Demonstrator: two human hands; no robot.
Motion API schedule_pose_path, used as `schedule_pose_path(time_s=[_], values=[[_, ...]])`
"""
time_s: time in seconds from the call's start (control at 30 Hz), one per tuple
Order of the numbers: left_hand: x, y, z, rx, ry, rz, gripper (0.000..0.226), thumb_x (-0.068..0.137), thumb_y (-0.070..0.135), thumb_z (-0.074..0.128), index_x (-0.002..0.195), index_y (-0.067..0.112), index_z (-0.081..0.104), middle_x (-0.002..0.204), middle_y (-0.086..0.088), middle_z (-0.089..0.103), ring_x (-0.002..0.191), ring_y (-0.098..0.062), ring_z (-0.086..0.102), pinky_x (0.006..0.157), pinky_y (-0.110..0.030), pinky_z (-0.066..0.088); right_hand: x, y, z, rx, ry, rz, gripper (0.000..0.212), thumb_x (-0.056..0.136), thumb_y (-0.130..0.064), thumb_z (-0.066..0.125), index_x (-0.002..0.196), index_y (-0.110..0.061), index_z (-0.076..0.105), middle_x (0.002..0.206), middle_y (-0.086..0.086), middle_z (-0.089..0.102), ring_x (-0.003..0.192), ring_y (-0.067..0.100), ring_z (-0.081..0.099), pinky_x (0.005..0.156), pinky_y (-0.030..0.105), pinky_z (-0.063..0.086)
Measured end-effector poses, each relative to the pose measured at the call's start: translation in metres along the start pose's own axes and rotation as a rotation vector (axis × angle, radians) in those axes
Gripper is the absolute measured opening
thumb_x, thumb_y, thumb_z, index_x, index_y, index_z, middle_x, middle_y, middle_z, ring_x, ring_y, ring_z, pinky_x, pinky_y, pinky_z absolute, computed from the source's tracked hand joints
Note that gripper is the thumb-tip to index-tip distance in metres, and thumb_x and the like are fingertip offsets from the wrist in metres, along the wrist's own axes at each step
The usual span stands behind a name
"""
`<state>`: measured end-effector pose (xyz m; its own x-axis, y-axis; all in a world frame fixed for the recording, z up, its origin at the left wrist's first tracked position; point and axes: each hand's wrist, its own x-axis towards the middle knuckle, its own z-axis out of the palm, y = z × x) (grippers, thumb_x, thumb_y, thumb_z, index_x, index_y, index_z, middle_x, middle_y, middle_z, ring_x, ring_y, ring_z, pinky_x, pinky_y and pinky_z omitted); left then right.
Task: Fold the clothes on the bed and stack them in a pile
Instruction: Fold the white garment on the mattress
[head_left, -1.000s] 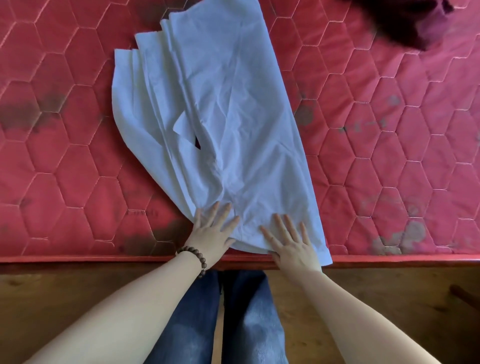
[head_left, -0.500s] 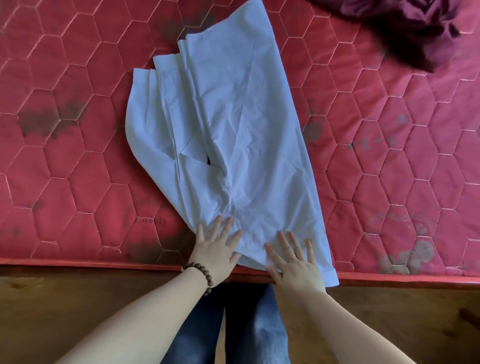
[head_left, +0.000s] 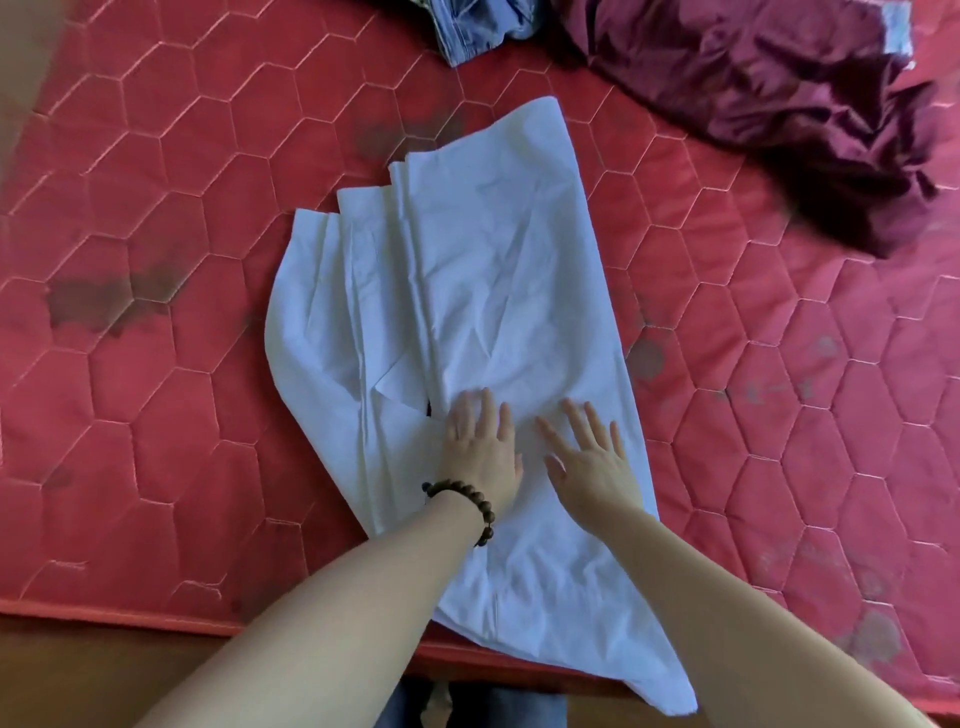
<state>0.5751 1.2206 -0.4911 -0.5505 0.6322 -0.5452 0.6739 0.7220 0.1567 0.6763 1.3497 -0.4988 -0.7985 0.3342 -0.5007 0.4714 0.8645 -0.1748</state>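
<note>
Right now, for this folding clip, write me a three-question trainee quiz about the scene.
1. True or false: both hands lie flat on the white cloth.
2. Which wrist wears the bead bracelet? A left, B right.
3. Fill in: the maroon garment lies crumpled at the far ____ of the red mattress.

Key: 1 true: left hand and right hand press it with straight fingers. 2 A. 3 right.

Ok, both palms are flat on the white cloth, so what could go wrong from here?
1. The white cloth has a near corner hanging off the bed edge; it may slide.
2. The left hand and right hand press one spot only, so the uneven left-side pleats may get folded in.
</note>
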Motion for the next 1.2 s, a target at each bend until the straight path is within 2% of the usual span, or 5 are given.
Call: schedule_pose_path(time_s=[0.27,0.4,0.5,0.8,1.2], values=[[0.043,-0.016,-0.026,0.061,0.159,-0.105,0.036,0.092,0.037,0.042,0.113,0.01,0.051,0.109,-0.011,0.052,0.099,-0.029,0.047,0.088,-0.038,0.033,0.098,0.005,-0.039,-0.023,0.025,-0.102,0.053,0.1,-0.037,0.038,0.149,-0.04,0.021,0.162,-0.001,-0.006,0.149,0.023,-0.008,0.12,0.048,-0.002],[0.099,-0.028,-0.044,-0.012,0.284,-0.004,0.037,0.091,0.031,0.041,0.123,0.012,0.045,0.127,-0.011,0.045,0.119,-0.031,0.039,0.095,-0.038,0.031,0.139,0.001,-0.055,-0.024,0.072,-0.162,0.053,0.1,-0.038,0.039,0.15,-0.039,0.022,0.162,0.002,-0.002,0.149,0.023,-0.006,0.12,0.047,0.0],[0.138,-0.046,-0.057,-0.026,0.264,-0.028,0.056,0.096,0.037,0.036,0.147,0.017,0.024,0.156,-0.014,0.015,0.144,-0.036,0.009,0.117,-0.048,0.014,0.165,0.003,-0.065,-0.017,0.095,-0.18,0.054,0.1,-0.039,0.039,0.151,-0.039,0.019,0.163,0.001,-0.004,0.149,0.022,-0.007,0.121,0.045,-0.002],[0.19,-0.098,-0.071,-0.039,0.353,-0.239,0.07,0.094,0.056,0.024,0.153,0.029,-0.003,0.16,-0.017,-0.012,0.145,-0.042,-0.014,0.118,-0.054,0.001,0.243,-0.001,-0.1,-0.06,0.182,-0.232,0.057,0.097,-0.045,0.04,0.15,-0.041,0.019,0.163,0.004,0.002,0.149,0.027,0.0,0.12,0.048,-0.001],[0.193,-0.106,-0.055,-0.042,0.503,-0.194,0.075,0.085,0.052,0.039,0.153,0.025,0.021,0.16,-0.019,0.009,0.148,-0.038,0.0,0.117,-0.055,0.011,0.376,-0.014,-0.164,-0.14,0.084,-0.112,0.091,0.068,-0.093,0.023,0.145,-0.054,-0.005,0.16,0.003,-0.022,0.146,0.027,-0.02,0.115,0.057,-0.007]])
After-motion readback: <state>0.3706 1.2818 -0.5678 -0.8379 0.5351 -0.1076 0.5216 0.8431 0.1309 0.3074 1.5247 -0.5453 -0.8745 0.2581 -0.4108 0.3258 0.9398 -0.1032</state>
